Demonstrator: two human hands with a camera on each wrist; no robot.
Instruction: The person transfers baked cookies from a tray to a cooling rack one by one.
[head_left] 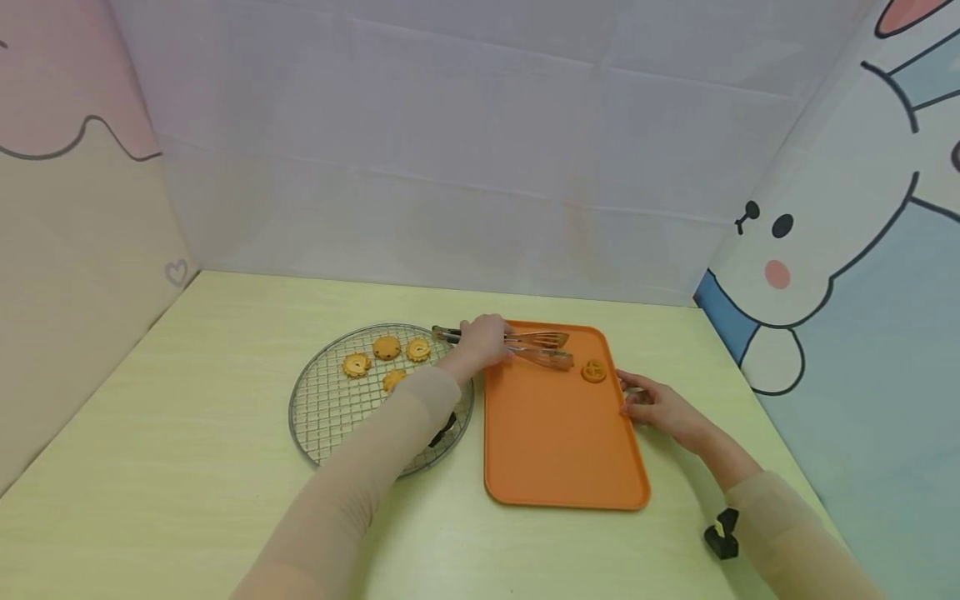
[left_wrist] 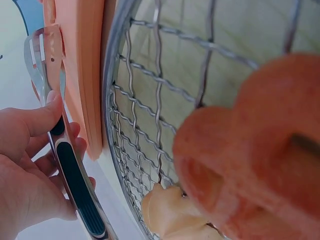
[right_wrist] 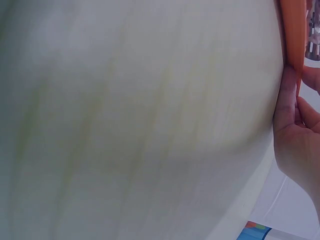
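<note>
two sleeved forearms reach in from the bottom edge, nearest the lens, over a pale yellow-green table point(head_left: 187, 500). at left a round wire rack point(head_left: 330, 417) carries four cookies point(head_left: 386, 347), three in a row at its far side and a fourth just below them, partly hidden by the left sleeve. the left hand point(head_left: 483, 340) sits over the rack's far right rim, fingers curled round the handles of metal tongs point(head_left: 536, 348); the left-wrist view shows thumb and fingers wrapped on the dark-inset handle beside the tray's edge. the tong tips point right over the far end of an orange tray point(head_left: 558, 442) and stand slightly apart, holding nothing. one cookie point(head_left: 594, 372) lies on the tray just right of the tips, near but not touching them, close to the tray's right rim. the right hand point(head_left: 660, 406) rests at that right rim, fingers bent against the tray's edge; the right-wrist view shows fingertips pressed to the orange lip. rack and tray lie side by side, rims almost meeting. most of the tray's floor lies bare toward the viewer, as does the near half of the rack. open tabletop spreads left of the rack and in front of both. a small black and yellow clip point(head_left: 722, 533) sits by the right sleeve.
</note>
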